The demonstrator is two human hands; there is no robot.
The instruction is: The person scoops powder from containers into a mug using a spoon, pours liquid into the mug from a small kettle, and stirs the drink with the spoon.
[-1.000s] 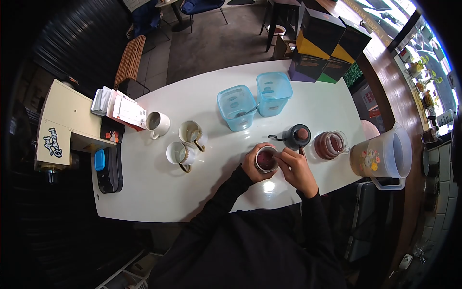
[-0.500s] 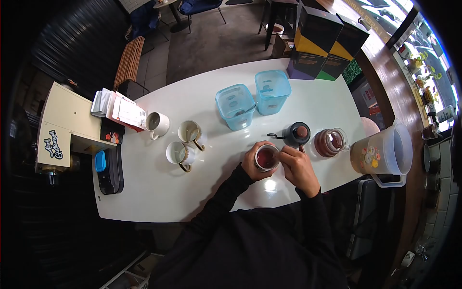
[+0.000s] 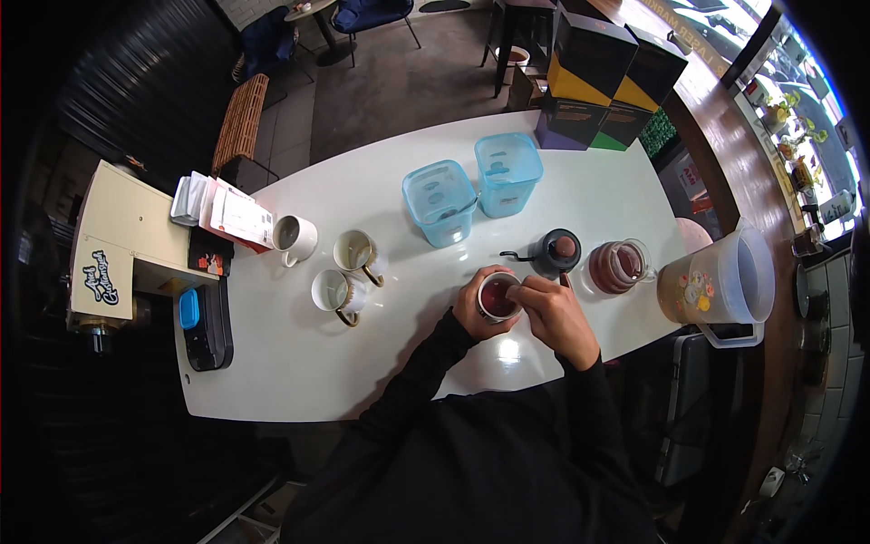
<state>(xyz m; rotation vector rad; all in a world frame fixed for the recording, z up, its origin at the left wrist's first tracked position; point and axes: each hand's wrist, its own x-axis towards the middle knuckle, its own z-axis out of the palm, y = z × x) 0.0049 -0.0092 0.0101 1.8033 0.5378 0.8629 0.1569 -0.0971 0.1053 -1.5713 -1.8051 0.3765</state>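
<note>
A mug of dark red liquid stands near the front of the white table, and my left hand is wrapped round its side. Over the mug's right rim, my right hand is closed in a pinch; what its fingers hold is hidden or too small to name. Just behind that hand sits a black kettle with a brown knob and a thin spout pointing left. To its right is a glass pot with red liquid in it.
Two blue plastic containers stand farther back. Several mugs are at the left. A large plastic jug is at the right edge, with stacked black boxes at the back right. A coffee grinder-like cream machine stands far left.
My right hand has shifted slightly left, its fingertips now farther over the mug's opening. My left hand keeps its hold on the mug. The whole view has moved a little.
</note>
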